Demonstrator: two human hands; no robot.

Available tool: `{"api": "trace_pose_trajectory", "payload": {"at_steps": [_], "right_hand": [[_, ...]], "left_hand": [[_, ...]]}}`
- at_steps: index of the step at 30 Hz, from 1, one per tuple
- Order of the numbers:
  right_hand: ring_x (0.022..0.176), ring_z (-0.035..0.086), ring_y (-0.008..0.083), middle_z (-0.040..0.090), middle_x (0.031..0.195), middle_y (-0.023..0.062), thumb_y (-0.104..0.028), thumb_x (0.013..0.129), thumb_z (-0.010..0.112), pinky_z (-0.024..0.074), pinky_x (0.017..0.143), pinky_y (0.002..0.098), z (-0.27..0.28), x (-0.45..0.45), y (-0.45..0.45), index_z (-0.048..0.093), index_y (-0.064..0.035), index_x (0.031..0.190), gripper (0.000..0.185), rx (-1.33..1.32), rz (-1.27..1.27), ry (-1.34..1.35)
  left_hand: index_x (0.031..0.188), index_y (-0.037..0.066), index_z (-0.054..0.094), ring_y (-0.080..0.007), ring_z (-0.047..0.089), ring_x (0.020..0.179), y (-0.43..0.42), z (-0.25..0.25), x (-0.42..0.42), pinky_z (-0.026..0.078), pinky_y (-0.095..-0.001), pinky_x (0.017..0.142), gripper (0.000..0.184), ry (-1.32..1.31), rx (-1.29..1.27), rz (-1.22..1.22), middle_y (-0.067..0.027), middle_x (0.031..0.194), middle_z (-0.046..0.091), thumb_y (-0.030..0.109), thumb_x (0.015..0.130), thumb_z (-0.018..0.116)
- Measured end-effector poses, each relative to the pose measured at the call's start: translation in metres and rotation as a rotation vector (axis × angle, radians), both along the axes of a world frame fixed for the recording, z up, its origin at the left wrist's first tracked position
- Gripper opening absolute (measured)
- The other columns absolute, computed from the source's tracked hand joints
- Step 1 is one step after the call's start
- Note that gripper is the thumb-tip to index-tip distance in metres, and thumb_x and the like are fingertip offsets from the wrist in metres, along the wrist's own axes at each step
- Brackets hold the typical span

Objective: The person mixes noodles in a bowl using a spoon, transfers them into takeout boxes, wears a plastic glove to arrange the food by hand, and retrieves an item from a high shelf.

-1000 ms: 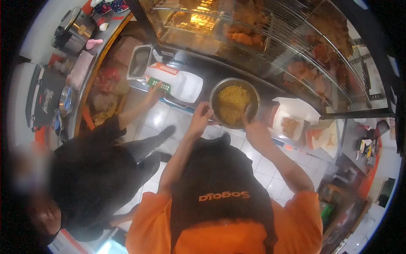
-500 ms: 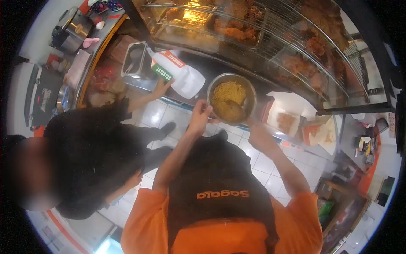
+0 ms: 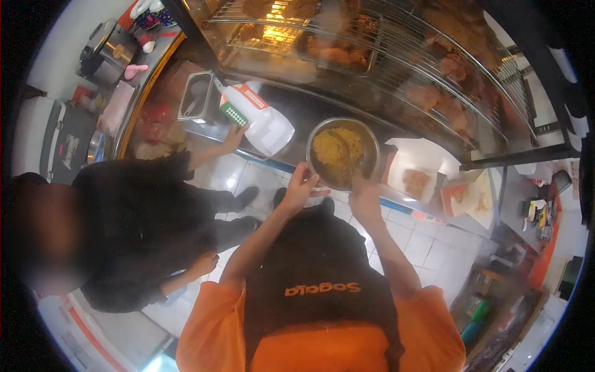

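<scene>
Right hand (image 3: 365, 193) has come closer to the near side of the bowl (image 3: 371, 155) since half a second ago, and the spoon (image 3: 351, 166) in its grip now points more toward the far rim. Noodles (image 3: 327, 147), which made one mound above the spoon, now lie on both sides of it. I judge from this that they are being turned over, and the mixing is in progress.

On my view the bowl is at the near edge of the worktop (image 3: 302, 110); whether it rests there or is lifted, I cannot tell. My left hand (image 3: 301, 187) holds its left rim, with thumb and fingers closed upon it.

To the left, a co-worker's hand (image 3: 235, 137) is touching a white box (image 3: 274, 132), which has also turned a little and looks more opened. To the right, near the bowl, stands a lined box (image 3: 437, 158) with food inside.
</scene>
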State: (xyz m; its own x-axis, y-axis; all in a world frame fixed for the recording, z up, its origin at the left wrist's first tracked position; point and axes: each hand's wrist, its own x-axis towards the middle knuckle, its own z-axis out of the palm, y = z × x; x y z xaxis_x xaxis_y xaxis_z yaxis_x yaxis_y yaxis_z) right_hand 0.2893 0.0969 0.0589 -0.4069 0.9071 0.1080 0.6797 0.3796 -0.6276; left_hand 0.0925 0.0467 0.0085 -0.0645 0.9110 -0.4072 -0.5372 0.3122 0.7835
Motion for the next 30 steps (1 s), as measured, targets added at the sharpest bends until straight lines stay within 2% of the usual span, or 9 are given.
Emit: {"api": "trace_pose_trajectory", "payload": {"at_steps": [5,11,13,16,19,21,22,24,30], "right_hand": [[0.076,0.067,0.0471,0.065,0.083,0.031,0.001,0.082,0.053,0.0555,0.069,0.0528,0.017,-0.024,-0.01,0.036,-0.0001,0.147,0.067,-0.084,-0.022,-0.354],[0.069,0.068,0.0448,0.066,0.082,0.0281,-0.003,0.085,0.051,0.0563,0.061,0.0514,0.019,0.01,-0.022,0.035,0.0019,0.146,0.064,-0.173,0.197,-0.477],[0.071,0.067,0.0454,0.066,0.081,0.0271,-0.002,0.084,0.05,0.0559,0.065,0.0512,0.022,0.014,-0.026,0.038,0.0033,0.144,0.062,-0.277,0.18,-0.431],[0.073,0.066,0.0461,0.065,0.078,0.0268,-0.001,0.084,0.05,0.054,0.07,0.0486,0.016,0.015,-0.019,0.047,0.0046,0.137,0.054,-0.112,0.183,-0.251],[0.066,0.064,0.0385,0.061,0.067,0.0228,0.0,0.083,0.053,0.0495,0.066,0.0442,0.018,0.02,-0.006,0.053,0.0047,0.133,0.051,-0.283,0.174,0.039],[0.056,0.055,0.0207,0.051,0.056,0.0109,-0.003,0.087,0.056,0.0398,0.05,0.0339,0.027,0.024,0.002,0.058,0.0003,0.133,0.046,-0.672,0.056,0.146],[0.056,0.055,0.0207,0.051,0.056,0.0109,-0.003,0.087,0.056,0.0398,0.05,0.0339,0.034,0.022,0.008,0.058,0.0003,0.133,0.046,-0.66,0.049,0.149],[0.054,0.041,0.0071,0.043,0.06,-0.0007,-0.006,0.094,0.056,0.0274,0.042,0.0244,0.046,0.018,0.007,0.054,-0.003,0.139,0.046,-1.114,-0.143,0.423],[0.052,0.033,0.0026,0.04,0.067,-0.0056,-0.009,0.098,0.054,0.0223,0.041,0.0191,0.057,0.023,0.012,0.045,-0.0024,0.146,0.048,-1.161,-0.296,0.614]], "left_hand": [[0.116,0.006,0.044,-0.0267,0.067,0.102,-0.001,0.004,0.003,0.06,-0.0466,0.09,0.017,0.004,-0.007,0.014,-0.0136,0.114,0.058,0.005,0.101,0.05],[0.116,0.003,0.042,-0.0251,0.067,0.1,0.001,-0.004,0.004,0.061,-0.0432,0.088,0.018,0.042,0.004,0.003,-0.0132,0.116,0.056,0.0,0.099,0.047],[0.119,0.003,0.04,-0.0244,0.067,0.1,0.003,0.0,0.011,0.062,-0.0411,0.087,0.021,0.096,0.069,-0.004,-0.0135,0.118,0.055,-0.001,0.099,0.046],[0.121,0.004,0.038,-0.024,0.066,0.102,0.007,0.016,0.014,0.062,-0.0392,0.088,0.024,0.081,0.087,-0.023,-0.0135,0.12,0.053,-0.002,0.099,0.045],[0.121,0.003,0.037,-0.0244,0.066,0.103,0.006,0.03,0.019,0.062,-0.0388,0.089,0.023,0.077,0.109,-0.025,-0.0133,0.118,0.053,-0.002,0.099,0.044],[0.12,0.003,0.037,-0.0245,0.066,0.103,0.006,0.032,0.022,0.062,-0.0388,0.09,0.022,0.074,0.138,-0.048,-0.0131,0.117,0.053,-0.002,0.099,0.044],[0.12,0.003,0.038,-0.0243,0.066,0.103,0.007,0.033,0.022,0.062,-0.0388,0.09,0.021,0.078,0.108,-0.053,-0.0129,0.115,0.053,-0.002,0.1,0.044],[0.12,0.003,0.039,-0.024,0.066,0.103,0.001,0.025,0.021,0.062,-0.0389,0.09,0.02,0.08,0.072,-0.062,-0.0127,0.114,0.054,-0.001,0.1,0.044],[0.117,0.002,0.044,-0.0226,0.065,0.101,-0.003,-0.004,0.008,0.06,-0.0403,0.093,0.017,0.02,0.076,-0.064,-0.0116,0.109,0.056,0.005,0.101,0.052]]}}
